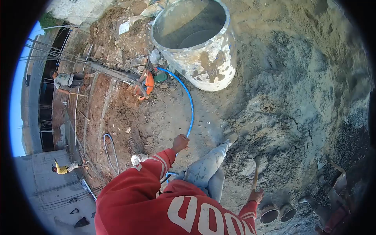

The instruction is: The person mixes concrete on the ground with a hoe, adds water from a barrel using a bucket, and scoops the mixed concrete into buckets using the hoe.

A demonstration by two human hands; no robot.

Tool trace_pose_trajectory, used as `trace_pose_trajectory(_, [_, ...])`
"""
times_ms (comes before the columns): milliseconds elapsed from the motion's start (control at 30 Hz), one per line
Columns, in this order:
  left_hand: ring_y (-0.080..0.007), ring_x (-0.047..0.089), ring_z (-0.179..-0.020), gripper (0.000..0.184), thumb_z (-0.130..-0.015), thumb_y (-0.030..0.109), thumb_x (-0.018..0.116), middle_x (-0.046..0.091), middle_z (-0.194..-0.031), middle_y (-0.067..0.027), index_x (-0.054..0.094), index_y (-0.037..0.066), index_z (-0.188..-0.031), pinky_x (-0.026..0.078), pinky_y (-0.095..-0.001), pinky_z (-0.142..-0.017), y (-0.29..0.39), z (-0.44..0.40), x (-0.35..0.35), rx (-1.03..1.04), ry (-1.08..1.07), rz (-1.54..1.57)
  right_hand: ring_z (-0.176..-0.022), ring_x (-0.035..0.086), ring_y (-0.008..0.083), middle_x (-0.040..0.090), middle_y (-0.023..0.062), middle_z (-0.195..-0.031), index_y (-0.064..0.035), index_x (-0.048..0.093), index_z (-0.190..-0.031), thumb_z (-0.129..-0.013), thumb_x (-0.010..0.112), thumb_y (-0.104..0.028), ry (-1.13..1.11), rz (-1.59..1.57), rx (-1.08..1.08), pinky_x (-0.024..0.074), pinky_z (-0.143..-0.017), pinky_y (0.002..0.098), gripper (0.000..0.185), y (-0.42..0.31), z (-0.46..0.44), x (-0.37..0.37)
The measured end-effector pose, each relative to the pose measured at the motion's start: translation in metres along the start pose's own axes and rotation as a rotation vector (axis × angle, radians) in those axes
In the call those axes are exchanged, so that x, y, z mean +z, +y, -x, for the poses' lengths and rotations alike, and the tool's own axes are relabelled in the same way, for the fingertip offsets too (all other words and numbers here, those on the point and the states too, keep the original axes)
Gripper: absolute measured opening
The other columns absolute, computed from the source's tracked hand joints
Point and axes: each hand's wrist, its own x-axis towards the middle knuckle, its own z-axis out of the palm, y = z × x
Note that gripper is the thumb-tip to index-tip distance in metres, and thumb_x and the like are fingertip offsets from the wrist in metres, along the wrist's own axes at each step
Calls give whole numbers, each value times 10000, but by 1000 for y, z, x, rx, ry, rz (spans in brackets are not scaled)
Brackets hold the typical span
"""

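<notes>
My left hand, at the end of a red sleeve, is closed around a blue hose. The hose curves up from it towards the large drum and also runs down beside my legs. My right hand grips the wooden handle of a tool. The tool's far end meets the grey wet mix on the ground; its head is hard to make out. My leg in pale, splashed trousers stands between my hands, with the foot at the edge of the mix.
A large mix-spattered drum holding liquid stands ahead. Two round buckets sit near my right hand. Dark gravel and a person with a tool are at right. An orange object, rubble and two distant people are at left.
</notes>
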Motion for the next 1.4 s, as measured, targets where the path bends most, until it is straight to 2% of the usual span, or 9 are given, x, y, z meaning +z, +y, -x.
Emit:
trace_pose_trajectory(200, [-200, 700, -574, 173, -850, 169, 645, 698, -721, -125, 632, 11, -920, 577, -322, -499, -59, 42, -54, -40, 8, 70, -673, 688, 305, 701, 148, -781, -55, 673, -900, -857, 589, -261, 70, -710, -404, 548, -669, 396, 226, -80, 27, 4])
trace_pose_trajectory(333, [-212, 705, -584, 161, -838, 158, 654, 701, -722, -130, 633, 15, -910, 578, -322, -499, -48, 35, -67, 48, 56, 126, -692, 698, 189, 680, 95, -801, 9, 631, -971, -868, 622, -136, -317, -830, -364, 529, -556, 274, 179, -124, 112, -11])
trace_pose_trajectory(600, [-137, 647, -780, 396, -900, 305, 674, 635, -969, -75, 506, 73, -1174, 515, -261, -658, 226, -69, -212, 453, 356, 756, -727, 668, 135, 670, 73, -856, 9, 610, -1002, -880, 640, -23, -522, -837, -793, 538, -674, 270, 129, -348, 194, -172])
trace_pose_trajectory(833, [-379, 557, -1144, 737, -817, 246, 722, 506, -1268, -284, 329, 9, -1394, 438, -468, -959, 430, -172, -292, 605, 726, 418, -800, 672, 142, 684, 79, -847, 1, 632, -1011, -894, 618, -48, -142, -662, -1151, 535, -726, 278, 128, -721, 182, -365])
trace_pose_trajectory(933, [-429, 491, -1206, 728, -789, 109, 695, 449, -1317, -308, 328, -3, -1408, 411, -494, -995, 438, -180, -288, 577, 693, 169, -934, 701, 304, 719, 151, -992, -42, 656, -1076, -857, 669, -257, -133, -390, -1056, 531, -855, 372, 307, -873, 92, -322])
trace_pose_trajectory(1067, [-446, 492, -1171, 633, -766, -73, 535, 488, -1239, -272, 375, -38, -1378, 389, -475, -1007, 433, -184, -292, 584, 674, 129, -1198, 585, 342, 620, 183, -1272, -103, 616, -1243, -758, 714, -427, -82, 168, -941, 464, -1006, 428, 592, -972, -22, -190])
trace_pose_trajectory(1200, [-459, 485, -1128, 640, -729, -122, 446, 459, -1209, -278, 378, -64, -1363, 392, -461, -992, 437, -184, -304, 525, 563, 193, -1298, 488, 367, 545, 199, -1369, -86, 507, -1384, -769, 676, -478, -348, 281, -822, 393, -1090, 426, 749, -980, -92, -60])
trace_pose_trajectory(1300, [-457, 483, -1118, 659, -708, -134, 434, 459, -1219, -280, 384, -62, -1361, 399, -459, -985, 433, -187, -305, 550, 550, 252, -1332, 439, 375, 498, 203, -1413, -129, 513, -1400, -839, 559, -546, -177, 682, -1135, 314, -1128, 480, 700, -937, -112, 38])
trace_pose_trajectory(1400, [-460, 484, -1132, 692, -678, -142, 445, 455, -1244, -276, 391, -58, -1363, 404, -466, -986, 431, -189, -306, 515, 532, 279, -1228, 547, 341, 622, 195, -1253, -144, 650, -1232, -847, 557, -527, -330, 819, -1031, 401, -1060, 459, 551, -911, -92, 68])
